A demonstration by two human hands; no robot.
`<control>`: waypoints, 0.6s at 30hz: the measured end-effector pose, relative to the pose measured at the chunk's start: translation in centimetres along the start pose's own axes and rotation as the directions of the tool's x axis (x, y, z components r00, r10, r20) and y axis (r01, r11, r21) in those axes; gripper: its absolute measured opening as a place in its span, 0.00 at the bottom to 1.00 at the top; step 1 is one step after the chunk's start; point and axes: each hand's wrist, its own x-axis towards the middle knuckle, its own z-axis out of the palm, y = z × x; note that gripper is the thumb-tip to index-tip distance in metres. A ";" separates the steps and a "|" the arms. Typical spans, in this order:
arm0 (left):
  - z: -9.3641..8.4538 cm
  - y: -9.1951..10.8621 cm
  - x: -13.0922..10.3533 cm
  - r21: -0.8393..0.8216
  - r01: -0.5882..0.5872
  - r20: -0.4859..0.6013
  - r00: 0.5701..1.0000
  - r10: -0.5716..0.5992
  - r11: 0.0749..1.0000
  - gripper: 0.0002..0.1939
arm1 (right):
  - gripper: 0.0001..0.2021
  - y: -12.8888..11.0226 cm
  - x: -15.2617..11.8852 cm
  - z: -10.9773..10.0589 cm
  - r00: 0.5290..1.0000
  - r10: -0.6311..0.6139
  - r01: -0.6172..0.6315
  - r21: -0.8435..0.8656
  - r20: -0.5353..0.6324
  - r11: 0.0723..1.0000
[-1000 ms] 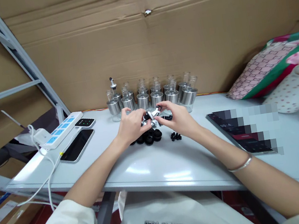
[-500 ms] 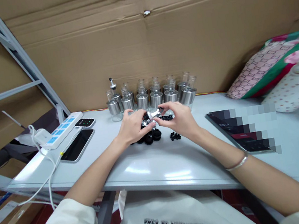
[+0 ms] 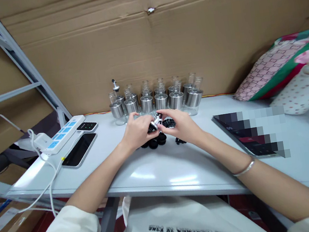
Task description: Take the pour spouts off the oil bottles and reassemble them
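A small metal pourer (image 3: pixel 157 121) with black parts is held between the two hands, above the middle of the white table (image 3: pixel 157 173) and in front of the bottles (image 3: pixel 161 101). Its black lower part is gripped by the left hand (image 3: pixel 137 131), of which the fingers and the thumb are closed on it. Its upper end, where a black tip (image 3: pixel 159 115) is seen, is pinched by the thumb and fingers of the right hand (image 3: pixel 181 124); whether this tip is being turned or pressed cannot be told. Near the left hand, round black stoppers (image 3: pixel 153 143) are gathered on the table, partly covered from the view. Small black pieces (image 3: pixel 179 141) are laid near the right hand, and more dark pieces (image 3: pixel 168 123) are seen between the hands, a little behind. The bottles, of glass with metal sleeves, are arranged upright in two rows before the cardboard (image 3: pixel 144 47), and one at the back left is topped with a similar spout (image 3: pixel 115 86). At the left side, a phone (image 3: pixel 80 151) is placed beside a power strip (image 3: pixel 65 136). On the right forearm a bracelet (image 3: pixel 245 168) is worn
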 end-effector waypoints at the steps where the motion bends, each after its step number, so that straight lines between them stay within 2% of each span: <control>1: 0.0 -0.1 0.0 0.009 0.002 -0.002 1.000 -0.002 1.000 0.11 | 0.17 0.1 0.0 0.0 1.000 0.011 -0.011 -0.011 0.013 1.000; 5: 0.1 -0.2 0.0 0.033 -0.002 0.007 1.000 0.002 0.999 0.15 | 0.14 0.4 0.1 0.2 0.997 0.041 -0.036 -0.075 0.064 0.997; 12: 0.4 -0.5 0.0 -0.005 -0.041 0.043 0.998 0.042 0.999 0.30 | 0.14 0.1 0.0 0.0 0.994 0.019 -0.010 -0.082 0.110 0.997; 18: 0.2 -0.4 0.0 -0.069 -0.076 0.063 0.995 0.080 0.995 0.32 | 0.08 -0.4 0.0 -0.3 0.990 -0.041 0.056 -0.109 0.135 0.992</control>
